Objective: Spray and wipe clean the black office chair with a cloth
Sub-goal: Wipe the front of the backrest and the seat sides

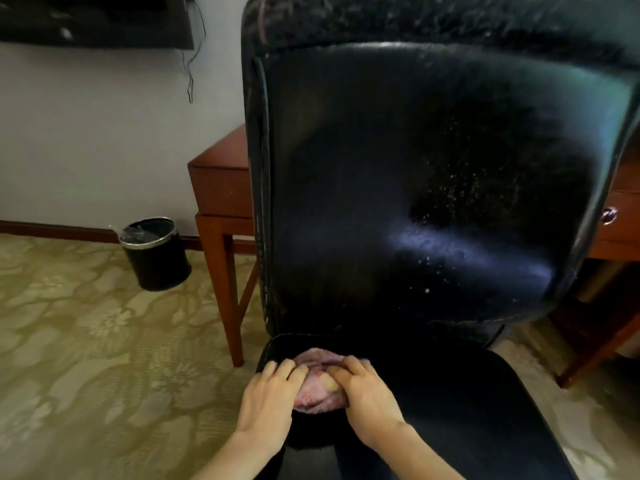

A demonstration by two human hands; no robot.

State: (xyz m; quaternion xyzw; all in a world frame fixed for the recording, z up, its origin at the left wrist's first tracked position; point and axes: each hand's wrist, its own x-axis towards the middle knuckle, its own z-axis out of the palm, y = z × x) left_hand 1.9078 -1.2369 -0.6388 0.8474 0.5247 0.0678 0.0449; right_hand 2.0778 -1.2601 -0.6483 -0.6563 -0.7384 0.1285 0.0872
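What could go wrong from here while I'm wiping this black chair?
The spray droplets on the backrest are unwiped and may dry into spots or run. The left hand and right hand hold the cloth bunched on the seat, so it might smear rather than lift dirt. The backrest's scuffed edge could flake.

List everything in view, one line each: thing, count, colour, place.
Chair: 1, black, centre, droplets on its backrest.
Cloth: 1, pink, on the seat's rear left corner.
Desk: 1, reddish-brown, behind the chair.
Drawer knob: 1, silver, right edge.
Bin: 1, black, silver rim, on the carpet, left.
Carpet: 1, beige floral, floor.
Wall: 1, white, left background.
Dark panel: 1, black, wall, top left.
Cables: count unclear, dark, hanging below the panel.
Left grip: 1, bare hand, holds the cloth.
Right grip: 1, bare hand, pinches the cloth.
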